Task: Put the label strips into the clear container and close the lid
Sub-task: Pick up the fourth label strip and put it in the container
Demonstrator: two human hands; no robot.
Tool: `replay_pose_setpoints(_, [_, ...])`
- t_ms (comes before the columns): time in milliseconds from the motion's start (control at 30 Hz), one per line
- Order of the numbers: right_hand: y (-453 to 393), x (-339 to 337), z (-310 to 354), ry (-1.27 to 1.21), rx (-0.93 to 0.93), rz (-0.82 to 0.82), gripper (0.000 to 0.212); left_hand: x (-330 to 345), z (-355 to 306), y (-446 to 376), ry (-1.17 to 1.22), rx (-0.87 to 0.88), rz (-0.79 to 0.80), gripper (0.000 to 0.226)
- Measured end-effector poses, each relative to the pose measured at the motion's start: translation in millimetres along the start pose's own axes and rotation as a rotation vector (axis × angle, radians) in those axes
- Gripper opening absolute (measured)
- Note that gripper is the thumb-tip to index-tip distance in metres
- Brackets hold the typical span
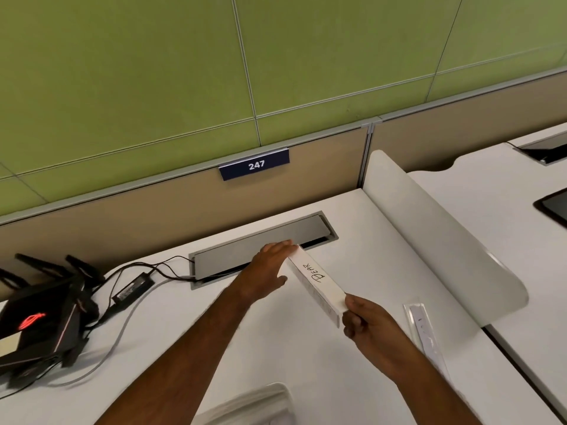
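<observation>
Two hands: both on one long white label strip (317, 282), held in the air above the bench (306, 363).
Left hand (267, 271): fingers nearly straight and together, laid along the strip's far end, thumb spread out below; it touches rather than wraps.
Right hand (366, 326): fingers curled, thumb and fingers pinching the strip's near end.
Label strip: one in the hands, slanting from the cable hatch (260, 248) down toward the person; black handwriting on its upper face, small print along its side, too small to read.
Clear container: one long, narrow clear piece (425, 332) lies flat on the bench to the right of the strip, just beside the right hand and apart from it; whether it is the container or its lid I cannot tell.
Cable hatch: one grey flap set into the bench, directly behind the strip's far end; dark cables run out of its left corner.
Router: one black router (40, 320) with a red light and upright antennas, well left of the strip; one power brick (133, 288) lies between it and the hatch.
Divider: one white curved divider (438, 231) stands right of the strip and bounds the bench on that side.
Number plate: one blue plate (254, 164) reading 247, on the partition behind the hatch.
Open room: bare bench top lies between the strip and the divider, and under both forearms toward the near edge.
</observation>
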State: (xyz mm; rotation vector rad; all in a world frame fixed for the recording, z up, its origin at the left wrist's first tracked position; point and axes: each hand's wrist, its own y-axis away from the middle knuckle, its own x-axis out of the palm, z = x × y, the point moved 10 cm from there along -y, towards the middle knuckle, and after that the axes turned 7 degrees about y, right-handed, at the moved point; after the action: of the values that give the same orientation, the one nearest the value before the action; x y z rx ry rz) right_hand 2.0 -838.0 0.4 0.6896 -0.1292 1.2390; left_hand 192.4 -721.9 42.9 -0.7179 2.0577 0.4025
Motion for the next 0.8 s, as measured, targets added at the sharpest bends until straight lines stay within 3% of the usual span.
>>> replay_pose_setpoints(300, [34, 45, -37, -0.41, 0.228, 0.1, 0.025, -38, -7, 75, -0.168, 0.173, -0.151, 0.065])
replay_pose_setpoints(500, [51, 64, -65, -0.389, 0.292, 0.124, 0.033, -53, -5, 124, -0.172, 0.207, -0.179, 0.057])
replay_pose_setpoints(633, [58, 70, -73, -0.308, 0.298, 0.123, 0.024, -66, 4, 157, -0.104, 0.161, -0.195, 0.06])
replay_pose_setpoints(800, [60, 76, -85, -0.191, 0.278, 0.127, 0.036, -78, 11, 201, -0.074, 0.119, -0.247, 0.059])
